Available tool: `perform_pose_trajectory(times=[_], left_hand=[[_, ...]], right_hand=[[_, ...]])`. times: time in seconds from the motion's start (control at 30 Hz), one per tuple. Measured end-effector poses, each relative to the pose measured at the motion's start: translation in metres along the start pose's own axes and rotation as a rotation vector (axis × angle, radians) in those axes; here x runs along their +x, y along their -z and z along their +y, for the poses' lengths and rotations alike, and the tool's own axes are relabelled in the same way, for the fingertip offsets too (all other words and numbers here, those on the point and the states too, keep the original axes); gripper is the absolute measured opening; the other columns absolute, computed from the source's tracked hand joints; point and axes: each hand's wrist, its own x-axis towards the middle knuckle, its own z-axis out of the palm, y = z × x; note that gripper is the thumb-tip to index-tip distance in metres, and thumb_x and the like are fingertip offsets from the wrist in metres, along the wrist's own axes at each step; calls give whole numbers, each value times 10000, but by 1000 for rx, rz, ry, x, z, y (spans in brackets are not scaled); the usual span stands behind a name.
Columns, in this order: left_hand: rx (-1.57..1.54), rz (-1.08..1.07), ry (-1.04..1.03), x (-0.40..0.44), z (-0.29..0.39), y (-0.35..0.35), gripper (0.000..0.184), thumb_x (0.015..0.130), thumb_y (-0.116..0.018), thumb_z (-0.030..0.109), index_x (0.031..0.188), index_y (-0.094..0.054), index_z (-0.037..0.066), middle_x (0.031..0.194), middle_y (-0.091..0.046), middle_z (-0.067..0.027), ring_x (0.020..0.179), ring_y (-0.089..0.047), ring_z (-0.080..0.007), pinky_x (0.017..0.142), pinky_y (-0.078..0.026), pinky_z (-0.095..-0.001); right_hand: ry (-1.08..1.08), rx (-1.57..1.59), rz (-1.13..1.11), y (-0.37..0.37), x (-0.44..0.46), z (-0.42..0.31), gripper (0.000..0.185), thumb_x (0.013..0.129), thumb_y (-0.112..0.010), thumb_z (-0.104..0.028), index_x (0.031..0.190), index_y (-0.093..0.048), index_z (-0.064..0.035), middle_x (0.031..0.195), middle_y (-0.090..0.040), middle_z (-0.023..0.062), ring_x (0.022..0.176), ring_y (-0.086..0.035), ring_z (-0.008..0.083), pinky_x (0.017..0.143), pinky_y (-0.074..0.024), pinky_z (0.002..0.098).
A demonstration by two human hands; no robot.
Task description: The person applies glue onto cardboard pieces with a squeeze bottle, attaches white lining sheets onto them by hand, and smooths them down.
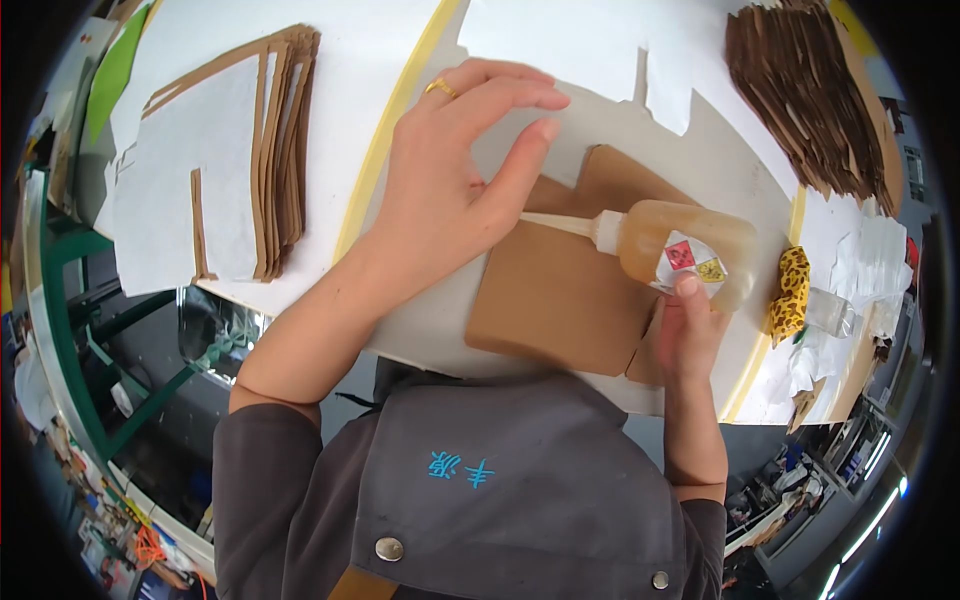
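My right hand is closed around a squeeze bottle of amber liquid. The bottle lies nearly level, and its long thin nozzle points left; a label with red and yellow hazard marks shows on its side. Beneath the bottle is a flat brown cut piece with notched edges, resting on the grey part of the worktable. My left hand hovers above and left of the piece, thumb and fingers apart, with nothing in them. A ring is on one finger. The nozzle tip passes close to this hand's lower edge.
To the left stands a stack of brown pieces with white faces. A pile of dark brown pieces sits at the back right. White sheets lie at the back. A leopard-print object and a clear container are at the right.
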Motion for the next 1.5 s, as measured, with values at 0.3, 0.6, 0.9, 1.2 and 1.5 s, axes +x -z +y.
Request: perform_pose_trajectory(times=[0.3, 0.6, 0.9, 1.2, 1.5], left_hand=[[41, 29, -16, -2, -6, 0, 167, 895, -607, 41, 1042, -687, 37, 1064, -679, -80, 1027, -623, -186, 942, -447, -303], [165, -74, 95, -74, 19, 16, 273, 862, -588, 1, 1132, -626, -4, 1174, -629, -140, 1151, -568, -286, 1010, -403, -368], [477, -100, 12, -125, 30, -1, 279, 891, -548, 21, 1163, -600, -7, 1267, -580, -152, 1274, -458, -352, 1082, -322, -454], [500, -112, 22, -124, 29, -2, 267, 901, -539, 15, 1156, -613, -11, 1262, -588, -148, 1270, -471, -339, 1080, -328, -447], [493, -96, 3, -126, 27, -5, 255, 890, -544, 6, 1135, -616, 13, 1261, -580, -140, 1269, -465, -361, 1059, -352, -458]], right_hand=[[-69, -186, -235, 20, -50, 3, 692, 758, -783, -220, 1319, -452, 12, 1160, -573, 78, 1061, -577, 194, 914, -482, 345], [137, 324, 230, 153, 30, -38, 494, 977, -556, -377, 1355, -452, -77, 1314, -573, 100, 1190, -577, 237, 989, -514, 422], [71, -65, 388, 163, 65, -49, 546, 943, -576, -477, 1282, -509, -54, 1189, -623, 61, 1060, -636, 167, 903, -546, 346], [132, -283, 306, 150, 69, -44, 596, 913, -620, -465, 1229, -547, 35, 1131, -639, 100, 1006, -643, 159, 874, -544, 335], [42, -308, 336, 146, 20, -43, 696, 793, -726, -499, 1230, -559, 17, 1081, -640, 108, 960, -635, 171, 826, -514, 332]])
